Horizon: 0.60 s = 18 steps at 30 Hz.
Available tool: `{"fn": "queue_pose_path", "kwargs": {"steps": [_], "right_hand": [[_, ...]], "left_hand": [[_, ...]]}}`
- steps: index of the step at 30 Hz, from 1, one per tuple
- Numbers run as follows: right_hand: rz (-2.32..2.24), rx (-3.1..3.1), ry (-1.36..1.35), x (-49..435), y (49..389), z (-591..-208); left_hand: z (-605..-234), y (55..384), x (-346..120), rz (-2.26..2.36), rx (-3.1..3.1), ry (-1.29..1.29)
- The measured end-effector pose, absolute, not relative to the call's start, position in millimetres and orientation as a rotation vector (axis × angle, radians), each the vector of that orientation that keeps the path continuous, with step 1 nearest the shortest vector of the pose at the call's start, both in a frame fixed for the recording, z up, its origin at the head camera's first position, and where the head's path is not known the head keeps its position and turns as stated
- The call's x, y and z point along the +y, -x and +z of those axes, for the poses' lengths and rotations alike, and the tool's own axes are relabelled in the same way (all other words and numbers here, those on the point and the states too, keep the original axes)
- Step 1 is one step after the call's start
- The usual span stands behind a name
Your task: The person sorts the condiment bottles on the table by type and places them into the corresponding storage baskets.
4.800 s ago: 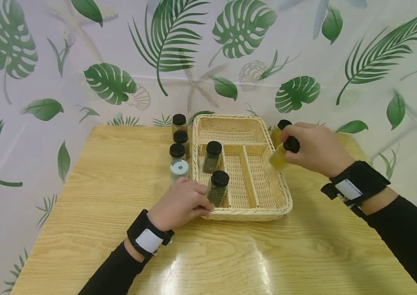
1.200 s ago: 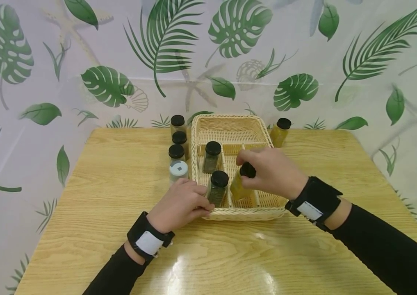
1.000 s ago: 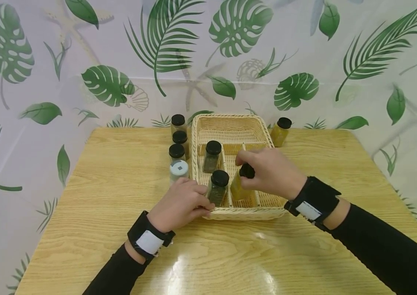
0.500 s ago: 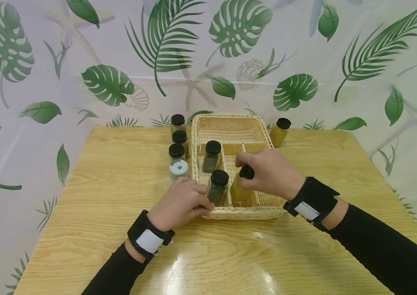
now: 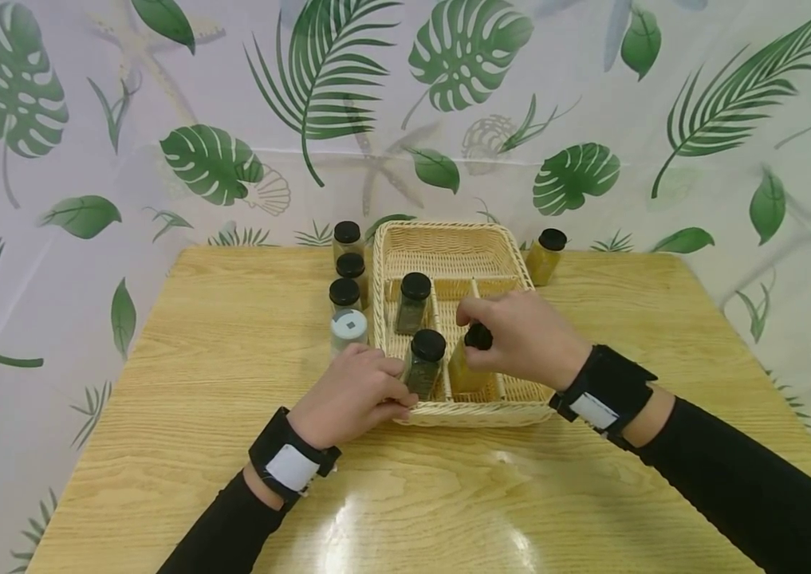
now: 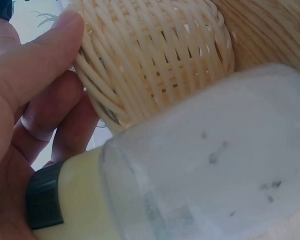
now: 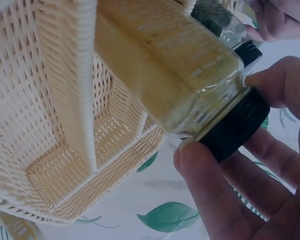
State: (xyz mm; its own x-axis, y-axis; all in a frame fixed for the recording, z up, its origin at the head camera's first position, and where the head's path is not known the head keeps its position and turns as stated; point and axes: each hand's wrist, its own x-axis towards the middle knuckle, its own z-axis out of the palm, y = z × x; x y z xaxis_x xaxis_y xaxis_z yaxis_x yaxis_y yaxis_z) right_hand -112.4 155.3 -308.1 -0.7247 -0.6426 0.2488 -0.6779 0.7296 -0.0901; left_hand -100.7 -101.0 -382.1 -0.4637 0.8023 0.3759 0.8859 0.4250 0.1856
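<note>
In the head view my right hand (image 5: 523, 335) pinches the black lid of a spice jar (image 5: 466, 373) of yellow powder. That jar sits in the middle front compartment of a wicker basket (image 5: 477, 414); its base is hidden. The right wrist view shows my thumb and fingers at the lid of this yellow spice jar (image 7: 175, 65). At the basket's front left corner, my left hand (image 5: 355, 396) grips the rim. Two black-lidded jars with dark green contents, one in front (image 5: 423, 371) and one behind (image 5: 412, 307), stand in the left compartment.
Left of the basket stand a white-lidded jar (image 5: 349, 328) and several black-lidded jars (image 5: 344, 292). Another yellow jar (image 5: 545, 259) stands beyond the basket's right side. Woven dividers (image 5: 487, 343) split the basket. A leaf-patterned cloth (image 5: 233, 80) hangs behind the table (image 5: 218, 383).
My right hand has carried the yellow spice jar from over the basket's right edge leftward into the middle compartment. In the last second it barely moves. My left hand stays at the rim.
</note>
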Motion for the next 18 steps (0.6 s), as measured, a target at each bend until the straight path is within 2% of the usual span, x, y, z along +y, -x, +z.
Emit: {"fn": "queue_pose_path", "kwargs": {"steps": [18], "right_hand": [[0.274, -2.733, -1.059, 153.5, 114.9, -311.3]], "left_hand": [[-381.2, 100.7, -101.1, -0.542, -2.454, 1.479]]}}
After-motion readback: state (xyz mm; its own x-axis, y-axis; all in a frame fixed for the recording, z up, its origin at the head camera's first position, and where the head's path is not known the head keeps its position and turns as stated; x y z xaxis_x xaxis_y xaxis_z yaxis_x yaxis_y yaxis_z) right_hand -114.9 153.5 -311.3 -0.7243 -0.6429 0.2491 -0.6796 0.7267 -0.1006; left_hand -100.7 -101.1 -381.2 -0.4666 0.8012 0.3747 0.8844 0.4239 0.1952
